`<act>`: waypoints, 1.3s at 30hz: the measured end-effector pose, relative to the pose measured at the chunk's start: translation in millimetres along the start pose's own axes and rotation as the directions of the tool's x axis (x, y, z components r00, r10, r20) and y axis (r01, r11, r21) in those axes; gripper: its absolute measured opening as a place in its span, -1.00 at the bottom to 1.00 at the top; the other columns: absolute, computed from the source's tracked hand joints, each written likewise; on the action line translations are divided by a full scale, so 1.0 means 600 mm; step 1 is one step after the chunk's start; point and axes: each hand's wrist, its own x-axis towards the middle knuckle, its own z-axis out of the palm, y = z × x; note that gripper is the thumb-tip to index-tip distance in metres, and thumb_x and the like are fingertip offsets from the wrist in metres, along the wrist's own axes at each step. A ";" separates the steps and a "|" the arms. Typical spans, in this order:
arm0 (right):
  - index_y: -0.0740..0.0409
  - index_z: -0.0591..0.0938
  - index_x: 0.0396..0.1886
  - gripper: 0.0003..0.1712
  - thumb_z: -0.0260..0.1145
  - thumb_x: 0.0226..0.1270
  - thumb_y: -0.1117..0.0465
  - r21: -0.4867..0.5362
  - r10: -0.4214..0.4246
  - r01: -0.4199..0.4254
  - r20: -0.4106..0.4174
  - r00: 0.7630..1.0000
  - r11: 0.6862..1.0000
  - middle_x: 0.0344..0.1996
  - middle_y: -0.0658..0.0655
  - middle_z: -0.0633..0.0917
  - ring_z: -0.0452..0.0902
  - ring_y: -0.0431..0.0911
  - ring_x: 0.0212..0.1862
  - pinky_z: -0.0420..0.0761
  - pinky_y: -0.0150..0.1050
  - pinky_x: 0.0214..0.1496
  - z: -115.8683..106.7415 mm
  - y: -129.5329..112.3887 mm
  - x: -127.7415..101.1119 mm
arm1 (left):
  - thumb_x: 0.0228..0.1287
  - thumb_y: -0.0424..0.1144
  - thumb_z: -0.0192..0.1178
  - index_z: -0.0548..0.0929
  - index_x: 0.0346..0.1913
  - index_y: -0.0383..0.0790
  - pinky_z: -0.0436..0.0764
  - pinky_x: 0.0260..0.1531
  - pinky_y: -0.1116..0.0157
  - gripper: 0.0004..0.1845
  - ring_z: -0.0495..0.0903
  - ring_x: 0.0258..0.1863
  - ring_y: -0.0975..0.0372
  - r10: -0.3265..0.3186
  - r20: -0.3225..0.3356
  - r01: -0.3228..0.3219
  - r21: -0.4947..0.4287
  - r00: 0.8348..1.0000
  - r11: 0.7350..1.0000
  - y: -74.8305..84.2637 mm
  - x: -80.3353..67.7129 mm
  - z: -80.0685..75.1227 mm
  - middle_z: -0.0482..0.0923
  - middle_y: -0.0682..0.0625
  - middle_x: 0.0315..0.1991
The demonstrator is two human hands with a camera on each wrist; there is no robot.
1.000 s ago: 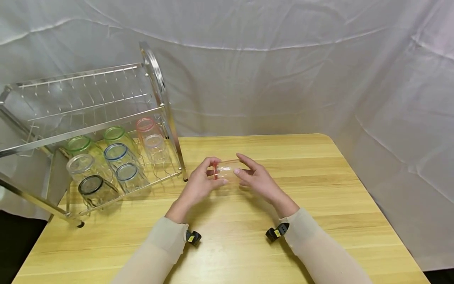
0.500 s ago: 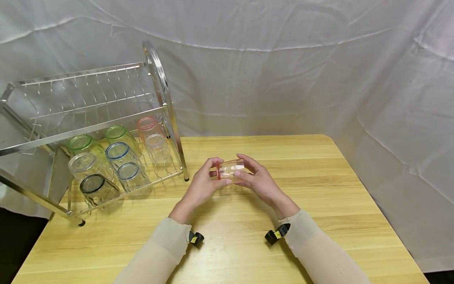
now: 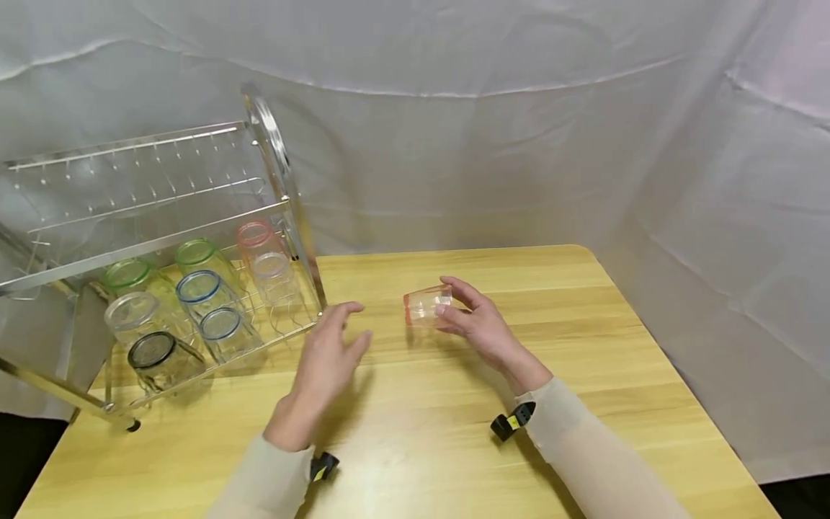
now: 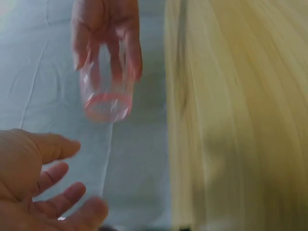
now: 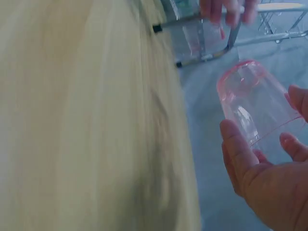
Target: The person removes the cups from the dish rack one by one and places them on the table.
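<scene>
My right hand grips a clear glass with a pinkish-red base, held on its side above the table. The red end points left, and my thumb and fingers curl round the other end. In the right wrist view the glass shows close up, fingers along its wall. My left hand is apart from the glass, between it and the rack, with fingers spread and nothing in them. The left wrist view shows the left hand with a gap to the glass.
A two-tier metal dish rack stands at the left of the wooden table. On its lower tier sit several upturned glasses with coloured bases, among them a black one, a blue one and a pink one. Grey cloth hangs behind.
My left hand has let go of the glass and moved left and nearer to me. The right hand keeps the glass in about the same place. The head view has shifted slightly.
</scene>
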 end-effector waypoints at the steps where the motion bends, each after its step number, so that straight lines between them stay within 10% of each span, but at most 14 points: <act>1: -0.01 0.32 0.64 -0.24 0.35 0.53 0.28 -0.033 0.002 -0.003 -0.014 1.000 0.999 0.55 0.29 0.31 0.57 0.22 0.30 0.75 -0.03 0.20 -0.004 -0.003 0.002 | 0.39 -0.30 0.38 0.55 0.35 -0.27 0.63 0.24 -0.13 -0.49 0.55 0.28 -0.17 0.021 -0.045 -0.019 0.062 0.999 0.998 -0.006 -0.008 -0.011 0.54 -0.26 0.31; 6: -0.11 0.35 0.63 -0.21 0.43 0.49 0.13 -0.341 -0.030 -0.010 -0.111 0.993 0.940 0.57 0.28 0.33 0.60 0.22 0.33 0.76 0.03 0.18 -0.043 -0.019 0.013 | 0.31 -0.42 0.38 0.59 0.23 -0.41 0.54 0.24 -0.22 -0.56 0.49 0.27 -0.28 0.090 -0.191 -0.035 0.274 0.978 0.961 -0.034 -0.028 -0.050 0.56 -0.38 0.22; 14: 0.05 0.31 0.64 -0.15 0.42 0.47 0.02 -0.785 -0.101 -0.059 -0.153 0.983 0.617 0.58 0.36 0.34 0.52 0.41 0.34 0.58 0.30 0.33 -0.145 -0.060 0.040 | 0.35 -0.33 0.35 0.52 0.36 -0.45 0.16 0.47 -0.44 -0.44 0.43 0.38 -0.33 0.024 -0.090 0.011 0.372 0.996 0.928 -0.059 -0.028 -0.060 0.49 -0.42 0.34; 24: 0.23 0.36 0.57 -0.18 0.39 0.40 0.07 -0.933 0.019 -0.175 -0.178 0.984 0.314 0.49 0.51 0.39 0.32 0.49 0.44 0.39 0.42 0.42 -0.240 -0.097 0.041 | 0.38 -0.26 0.36 0.39 0.51 -0.41 -0.11 0.55 -0.43 -0.29 0.26 0.55 -0.31 -0.045 0.015 0.034 0.424 0.999 0.905 -0.064 -0.030 -0.057 0.40 -0.39 0.48; 28: 0.29 0.39 0.52 -0.20 0.37 0.34 0.11 -0.947 0.020 -0.189 -0.191 0.981 0.259 0.42 0.55 0.45 0.33 0.48 0.43 0.38 0.39 0.45 -0.270 -0.092 0.035 | 0.39 -0.26 0.36 0.39 0.52 -0.39 -0.13 0.56 -0.42 -0.29 0.24 0.56 -0.30 -0.043 0.021 0.030 0.419 0.999 0.908 -0.063 -0.029 -0.054 0.41 -0.38 0.48; 39: 0.38 0.37 0.49 -0.21 0.35 0.34 0.14 -0.932 0.075 -0.243 -0.231 0.970 0.268 0.38 0.62 0.42 0.30 0.55 0.40 0.36 0.43 0.43 -0.325 -0.069 0.026 | 0.38 -0.26 0.37 0.39 0.52 -0.38 -0.13 0.55 -0.42 -0.29 0.25 0.55 -0.29 -0.038 0.029 0.023 0.409 0.999 0.912 -0.069 -0.027 -0.049 0.42 -0.37 0.47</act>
